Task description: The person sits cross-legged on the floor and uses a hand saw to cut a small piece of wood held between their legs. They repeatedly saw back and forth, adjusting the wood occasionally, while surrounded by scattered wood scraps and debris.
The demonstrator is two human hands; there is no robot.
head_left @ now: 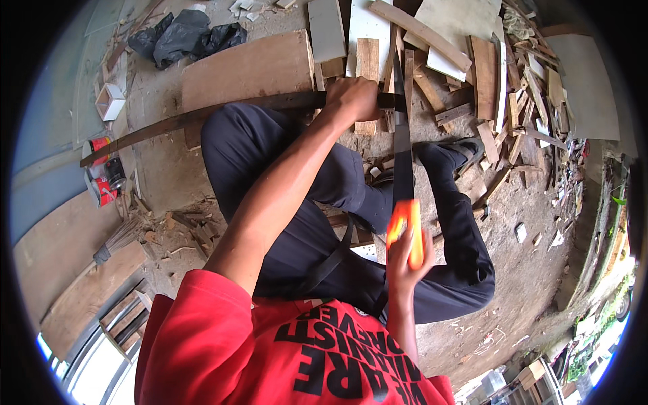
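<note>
Strip of long, dark wood [280, 101] runs left-right, left hand [353, 99] closed over it near its right end. Right hand [410, 258], nearer, grips an orange-handled handsaw [403, 162], dark blade [402, 138] pointing far, crosswise just right of left hand.

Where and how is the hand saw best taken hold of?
Probably by its orange handle, from the person's own side, as the right hand does: the hand saw lies with its handle toward the body, and its long dark blade points away.
</note>
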